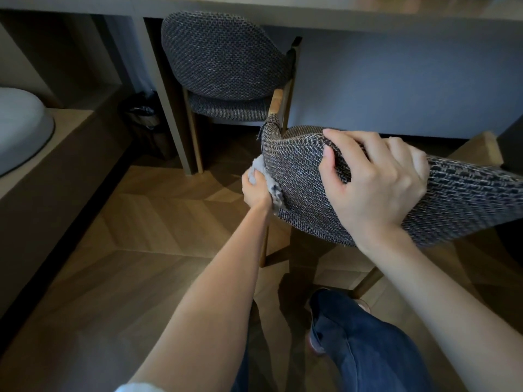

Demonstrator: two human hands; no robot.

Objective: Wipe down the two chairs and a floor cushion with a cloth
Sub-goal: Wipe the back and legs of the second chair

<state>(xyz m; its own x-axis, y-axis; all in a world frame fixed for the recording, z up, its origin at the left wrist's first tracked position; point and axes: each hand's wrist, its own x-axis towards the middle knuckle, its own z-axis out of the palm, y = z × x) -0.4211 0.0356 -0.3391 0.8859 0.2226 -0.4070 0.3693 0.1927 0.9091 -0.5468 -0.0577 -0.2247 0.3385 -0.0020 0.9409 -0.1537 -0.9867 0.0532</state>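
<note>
Two bare hands on the near dark woven-fabric chair (311,202).
Fingers of left hand (254,190) curled round a crumpled pale grey cloth (268,179), pressed against the backrest's left edge; fingers of right hand (376,190) slightly spread, gripping over its top rim. Beyond, matching second chair (226,60) tucked under a beige desk (339,21); pale rounded cushion (22,128) far left.

Grey woven chair (308,202), pale cloth (258,168), perhaps chevron floor (147,222)
</note>
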